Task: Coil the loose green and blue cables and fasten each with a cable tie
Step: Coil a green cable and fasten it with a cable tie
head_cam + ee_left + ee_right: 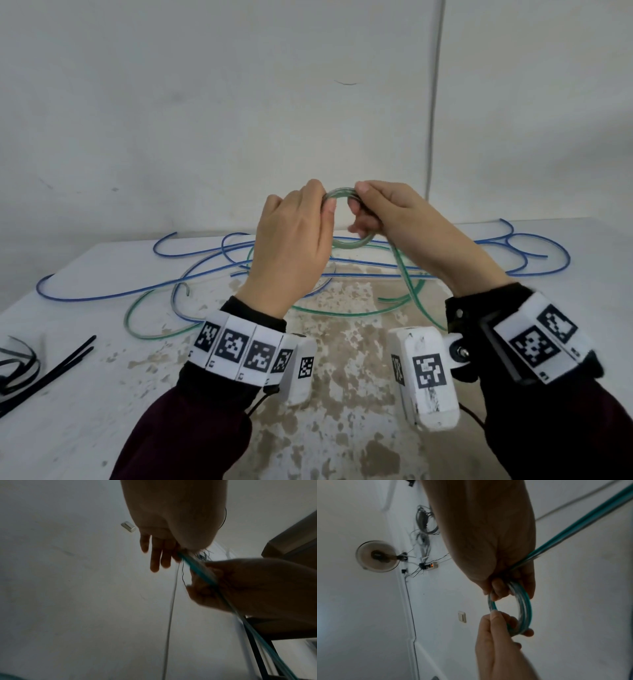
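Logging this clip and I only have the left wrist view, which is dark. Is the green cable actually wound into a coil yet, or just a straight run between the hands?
Observer: The right wrist view shows a small coil of several green turns.
Operator: Who holds it?
Observer: Both. The right hand grips one side and the left hand pinches the other.
Operator: Is all the green wound in?
Observer: No. In the head view a loose green cable still lies on the table.
Operator: Ties?
Observer: Black cable ties lie at the table's left edge, untouched.
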A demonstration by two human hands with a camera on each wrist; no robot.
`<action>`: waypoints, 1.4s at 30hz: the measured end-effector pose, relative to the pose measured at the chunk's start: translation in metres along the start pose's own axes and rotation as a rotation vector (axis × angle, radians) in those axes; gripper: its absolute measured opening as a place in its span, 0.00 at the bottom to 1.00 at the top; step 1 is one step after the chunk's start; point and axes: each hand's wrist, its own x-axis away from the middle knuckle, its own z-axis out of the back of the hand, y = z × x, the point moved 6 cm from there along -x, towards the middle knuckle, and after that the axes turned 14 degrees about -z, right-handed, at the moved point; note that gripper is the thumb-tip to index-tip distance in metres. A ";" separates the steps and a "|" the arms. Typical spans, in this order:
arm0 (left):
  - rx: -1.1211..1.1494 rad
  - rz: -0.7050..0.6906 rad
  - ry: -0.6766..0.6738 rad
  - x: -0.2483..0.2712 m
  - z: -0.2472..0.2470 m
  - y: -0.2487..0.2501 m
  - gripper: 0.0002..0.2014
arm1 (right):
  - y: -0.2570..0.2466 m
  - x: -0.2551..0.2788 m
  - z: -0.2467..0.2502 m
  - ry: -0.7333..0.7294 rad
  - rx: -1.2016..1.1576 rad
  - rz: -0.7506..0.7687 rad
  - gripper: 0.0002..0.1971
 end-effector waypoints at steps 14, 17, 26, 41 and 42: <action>0.055 0.159 -0.078 0.006 -0.003 -0.011 0.15 | 0.012 -0.003 -0.003 -0.168 -0.225 -0.115 0.18; 0.217 0.137 -0.066 0.002 -0.004 0.001 0.08 | 0.008 -0.003 0.000 -0.137 -0.208 -0.067 0.17; 0.239 0.104 -0.108 0.002 -0.001 -0.015 0.09 | 0.013 0.003 -0.012 -0.336 -0.377 -0.186 0.16; 0.907 0.474 -0.012 0.006 -0.001 -0.018 0.04 | 0.005 0.004 0.015 -0.081 -0.065 -0.070 0.14; 0.874 0.479 0.003 0.006 0.001 -0.019 0.03 | 0.005 0.003 0.014 -0.062 -0.016 -0.060 0.14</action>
